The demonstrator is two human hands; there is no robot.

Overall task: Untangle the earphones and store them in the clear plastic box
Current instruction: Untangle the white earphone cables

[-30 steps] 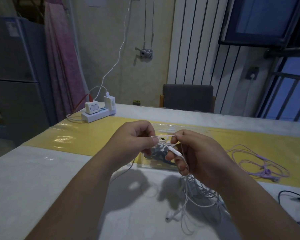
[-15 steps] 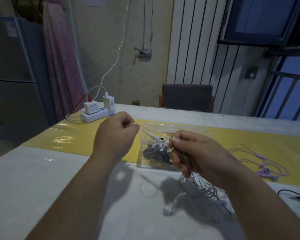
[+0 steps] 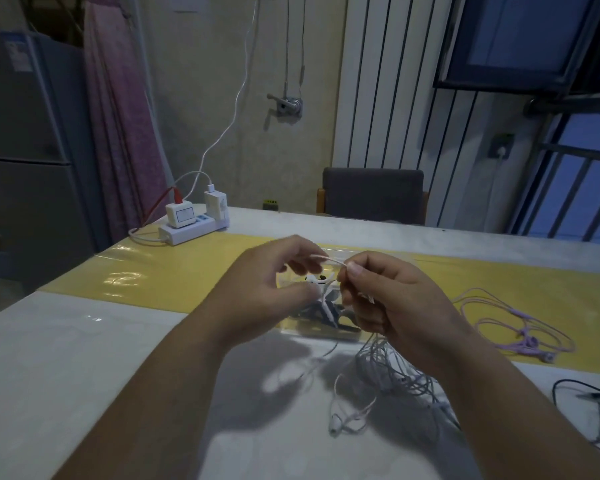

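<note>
A pale table (image 3: 84,358) with a yellow strip (image 3: 187,278) across it stands before a plaster wall, a ribbed white radiator (image 3: 385,81) and a barred window (image 3: 568,188).

Counting from the hands: at ten o'clock is one power strip (image 3: 187,232) carrying two chargers (image 3: 215,206), at twelve to one o'clock one dark chair (image 3: 373,192), and at nine o'clock, off the table, a grey fridge (image 3: 21,150) and a pink curtain (image 3: 118,116).

One clear plastic box (image 3: 312,332) sits on the strip behind the hands, which hide much of it; dark and white earphones lie inside.

Three lots of cable lie outside it: the white earphones (image 3: 388,375) tangled at six o'clock below the right hand, purple earphones (image 3: 520,337) at three o'clock, and a black cable (image 3: 586,396) at four o'clock by the table edge.

The right hand (image 3: 395,306) pinches a white wire between thumb and forefinger, its other fingers curled over strands that drop to the tangle. The left hand (image 3: 274,292) is loosely curled with the thumb apart. The wire reaches its fingertips, but whether it grips it cannot be told.
</note>
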